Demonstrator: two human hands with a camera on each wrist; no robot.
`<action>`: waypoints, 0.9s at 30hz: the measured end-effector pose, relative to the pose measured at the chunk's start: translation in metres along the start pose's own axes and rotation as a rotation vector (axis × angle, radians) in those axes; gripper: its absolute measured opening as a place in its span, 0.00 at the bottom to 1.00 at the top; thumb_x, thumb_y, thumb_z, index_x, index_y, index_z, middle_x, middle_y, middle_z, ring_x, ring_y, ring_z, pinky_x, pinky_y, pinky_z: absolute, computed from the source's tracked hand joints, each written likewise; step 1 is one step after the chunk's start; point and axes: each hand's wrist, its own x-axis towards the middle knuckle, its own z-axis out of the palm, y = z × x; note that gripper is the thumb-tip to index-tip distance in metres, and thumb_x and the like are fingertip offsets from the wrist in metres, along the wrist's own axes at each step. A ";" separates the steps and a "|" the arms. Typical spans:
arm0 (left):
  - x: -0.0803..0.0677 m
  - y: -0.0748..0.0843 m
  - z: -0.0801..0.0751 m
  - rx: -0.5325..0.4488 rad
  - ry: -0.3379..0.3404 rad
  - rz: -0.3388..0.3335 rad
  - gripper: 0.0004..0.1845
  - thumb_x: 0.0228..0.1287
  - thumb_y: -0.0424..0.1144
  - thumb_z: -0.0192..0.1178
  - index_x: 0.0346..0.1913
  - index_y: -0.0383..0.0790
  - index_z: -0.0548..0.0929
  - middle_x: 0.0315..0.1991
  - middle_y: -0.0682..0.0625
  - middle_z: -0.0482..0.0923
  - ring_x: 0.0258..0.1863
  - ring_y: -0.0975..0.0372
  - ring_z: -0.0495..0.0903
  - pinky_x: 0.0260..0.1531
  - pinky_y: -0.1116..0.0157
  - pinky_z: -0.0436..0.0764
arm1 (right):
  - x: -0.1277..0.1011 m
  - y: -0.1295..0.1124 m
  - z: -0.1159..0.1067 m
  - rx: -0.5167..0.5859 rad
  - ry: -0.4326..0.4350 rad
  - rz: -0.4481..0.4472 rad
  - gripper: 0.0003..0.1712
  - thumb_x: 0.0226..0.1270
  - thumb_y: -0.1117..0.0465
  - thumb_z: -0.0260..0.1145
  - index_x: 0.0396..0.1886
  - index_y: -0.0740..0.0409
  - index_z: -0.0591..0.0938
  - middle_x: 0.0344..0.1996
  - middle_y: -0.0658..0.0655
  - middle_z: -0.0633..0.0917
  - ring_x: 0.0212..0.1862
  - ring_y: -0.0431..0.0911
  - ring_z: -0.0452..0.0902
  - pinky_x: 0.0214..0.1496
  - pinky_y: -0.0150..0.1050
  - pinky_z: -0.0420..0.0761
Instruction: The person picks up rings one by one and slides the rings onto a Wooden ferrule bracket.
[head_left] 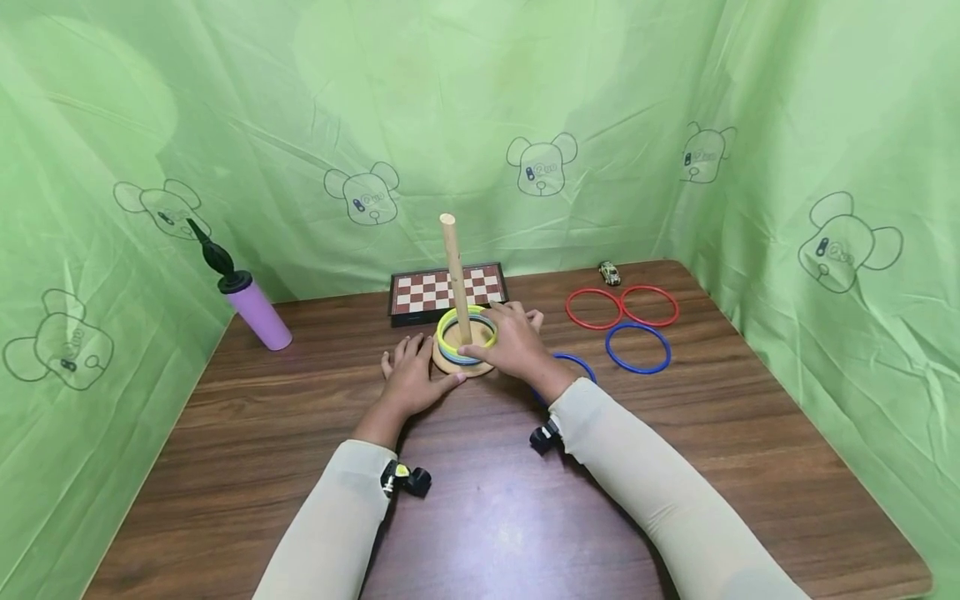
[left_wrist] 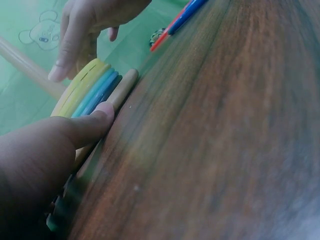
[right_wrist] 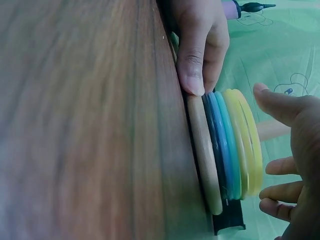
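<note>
A wooden peg point(head_left: 455, 279) stands upright on a round wooden base point(head_left: 459, 365) at mid-table. Several rings are stacked on the base, yellow ones point(head_left: 467, 329) above blue ones point(right_wrist: 222, 145). My left hand point(head_left: 408, 371) lies flat on the table just left of the base, fingers straight, its thumb point(left_wrist: 95, 120) pressed against the base's edge point(right_wrist: 202, 150). My right hand point(head_left: 510, 337) is spread over the right side of the stack, fingers relaxed and apart. Its thumb point(right_wrist: 272, 102) sits at the top yellow ring; whether it touches is unclear.
A folded chessboard point(head_left: 447, 290) lies behind the peg. A purple hand pump point(head_left: 255, 310) stands at the left. Two red rings point(head_left: 594, 308), a blue ring point(head_left: 637, 347) and a toy car point(head_left: 609, 272) lie at the right. Another blue ring point(head_left: 576, 362) is half hidden by my right wrist. Green cloth walls three sides.
</note>
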 end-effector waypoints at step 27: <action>0.003 -0.001 0.001 -0.043 -0.010 -0.015 0.56 0.67 0.72 0.68 0.87 0.43 0.61 0.87 0.35 0.55 0.89 0.37 0.45 0.79 0.23 0.38 | -0.044 0.067 -0.049 0.169 -0.164 -0.085 0.51 0.64 0.38 0.82 0.82 0.51 0.74 0.85 0.61 0.66 0.84 0.61 0.57 0.73 0.74 0.52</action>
